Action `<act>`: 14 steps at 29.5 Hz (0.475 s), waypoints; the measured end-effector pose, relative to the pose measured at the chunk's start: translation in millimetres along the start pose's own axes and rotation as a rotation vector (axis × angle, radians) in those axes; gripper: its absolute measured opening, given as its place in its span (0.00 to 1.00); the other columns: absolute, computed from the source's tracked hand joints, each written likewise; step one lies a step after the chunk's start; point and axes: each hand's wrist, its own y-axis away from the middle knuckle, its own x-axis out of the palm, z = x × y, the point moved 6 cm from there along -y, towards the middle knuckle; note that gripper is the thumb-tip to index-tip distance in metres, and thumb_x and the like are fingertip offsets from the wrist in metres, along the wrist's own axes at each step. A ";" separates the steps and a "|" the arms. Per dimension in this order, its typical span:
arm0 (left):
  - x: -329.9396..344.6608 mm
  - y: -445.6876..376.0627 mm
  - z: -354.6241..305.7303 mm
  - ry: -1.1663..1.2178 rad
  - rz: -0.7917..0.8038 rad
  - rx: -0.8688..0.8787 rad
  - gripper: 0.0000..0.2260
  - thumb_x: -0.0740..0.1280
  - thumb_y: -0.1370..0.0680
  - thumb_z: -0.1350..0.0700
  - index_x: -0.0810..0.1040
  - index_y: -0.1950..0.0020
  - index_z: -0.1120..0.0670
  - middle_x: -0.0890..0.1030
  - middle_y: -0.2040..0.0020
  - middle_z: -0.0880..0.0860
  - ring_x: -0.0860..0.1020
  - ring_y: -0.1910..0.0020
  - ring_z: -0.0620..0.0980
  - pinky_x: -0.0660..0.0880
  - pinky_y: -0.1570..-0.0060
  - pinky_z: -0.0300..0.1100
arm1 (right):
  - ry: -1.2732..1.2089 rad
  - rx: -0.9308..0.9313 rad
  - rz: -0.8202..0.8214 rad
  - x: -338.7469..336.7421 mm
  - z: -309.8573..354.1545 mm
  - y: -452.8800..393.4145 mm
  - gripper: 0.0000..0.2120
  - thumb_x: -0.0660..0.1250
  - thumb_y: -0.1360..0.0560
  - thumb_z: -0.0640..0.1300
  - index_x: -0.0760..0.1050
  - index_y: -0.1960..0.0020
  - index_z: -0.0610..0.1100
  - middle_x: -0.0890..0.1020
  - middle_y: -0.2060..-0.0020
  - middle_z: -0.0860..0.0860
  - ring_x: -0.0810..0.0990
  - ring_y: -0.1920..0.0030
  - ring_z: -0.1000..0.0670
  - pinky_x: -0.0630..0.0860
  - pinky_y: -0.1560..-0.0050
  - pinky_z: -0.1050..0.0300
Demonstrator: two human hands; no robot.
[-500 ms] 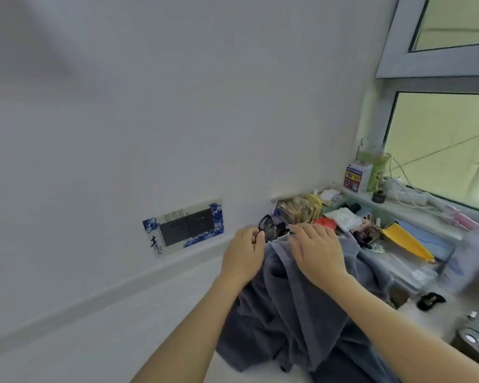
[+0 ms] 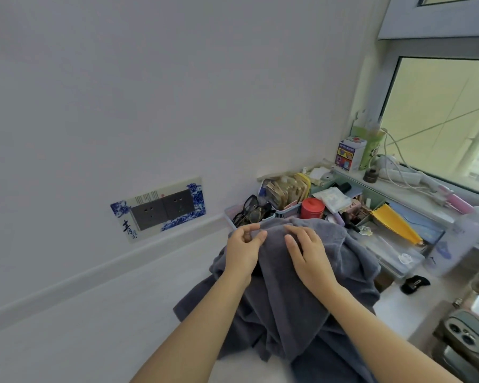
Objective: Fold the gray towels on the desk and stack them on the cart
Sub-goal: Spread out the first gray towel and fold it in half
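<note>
gray towel [image 2: 302, 294] heaped unfolded on bench [image 2: 122, 327] by the clutter. left hand [image 2: 244, 251] fingers pinch its far edge, right hand [image 2: 307, 258] lies flat, holding nothing. Soft, limp, light: grab two corners, spread first

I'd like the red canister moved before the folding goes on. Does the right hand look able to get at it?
Probably yes. The red canister stands just beyond the gray towel, its top and front uncovered. The right hand rests flat on the towel holding nothing, and nothing lies between them.
</note>
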 end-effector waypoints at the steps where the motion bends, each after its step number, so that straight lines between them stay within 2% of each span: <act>1: -17.6 3.8 1.6 0.040 -0.049 -0.005 0.05 0.69 0.23 0.58 0.78 0.50 0.50 0.81 0.53 0.52 0.79 0.52 0.48 0.77 0.50 0.41 | -0.048 -0.007 0.039 10.7 13.4 1.3 0.16 0.59 0.20 0.49 0.72 0.35 0.45 0.73 0.39 0.51 0.69 0.37 0.54 0.59 0.37 0.66; 3: -29.9 7.1 -5.8 0.048 -0.103 0.022 0.04 0.67 0.22 0.58 0.78 0.51 0.49 0.80 0.51 0.53 0.78 0.49 0.51 0.77 0.47 0.46 | -0.086 0.016 0.061 18.0 23.8 -0.7 0.16 0.61 0.21 0.48 0.71 0.34 0.45 0.71 0.41 0.53 0.69 0.41 0.57 0.61 0.39 0.67; 5: -60.2 13.9 -16.1 0.011 -0.213 0.075 0.04 0.65 0.21 0.58 0.77 0.51 0.49 0.79 0.52 0.49 0.77 0.50 0.47 0.76 0.49 0.41 | -0.081 0.014 0.082 35.7 45.8 -1.2 0.15 0.62 0.22 0.48 0.72 0.36 0.46 0.73 0.46 0.55 0.74 0.47 0.56 0.67 0.44 0.66; 7: -104.6 26.6 -31.5 -0.071 -0.353 0.170 0.05 0.62 0.20 0.59 0.75 0.51 0.50 0.77 0.54 0.43 0.74 0.54 0.39 0.70 0.54 0.35 | -0.120 -0.002 0.164 63.9 77.2 3.0 0.12 0.62 0.22 0.47 0.75 0.40 0.47 0.80 0.54 0.54 0.79 0.53 0.55 0.69 0.52 0.68; 9: -157.5 39.2 -36.8 -0.135 -0.476 0.239 0.06 0.61 0.20 0.60 0.76 0.51 0.51 0.76 0.54 0.41 0.73 0.55 0.36 0.67 0.54 0.33 | -0.175 -0.041 0.262 98.0 114.9 13.1 0.10 0.62 0.21 0.47 0.76 0.42 0.47 0.81 0.58 0.53 0.80 0.54 0.54 0.69 0.55 0.67; 11: -208.9 52.9 -33.3 -0.184 -0.562 0.245 0.07 0.61 0.21 0.61 0.76 0.51 0.51 0.77 0.54 0.41 0.73 0.54 0.38 0.67 0.54 0.31 | -0.181 -0.095 0.308 127.0 146.9 25.0 0.11 0.62 0.21 0.48 0.75 0.41 0.48 0.80 0.53 0.53 0.78 0.50 0.53 0.69 0.52 0.66; 14: -308.2 87.3 -13.1 -0.141 -0.710 0.199 0.08 0.61 0.21 0.61 0.79 0.51 0.52 0.78 0.53 0.41 0.74 0.53 0.38 0.67 0.56 0.26 | -0.066 -0.245 0.371 186.8 196.5 52.8 0.17 0.59 0.21 0.52 0.71 0.33 0.50 0.74 0.39 0.51 0.72 0.39 0.49 0.67 0.39 0.58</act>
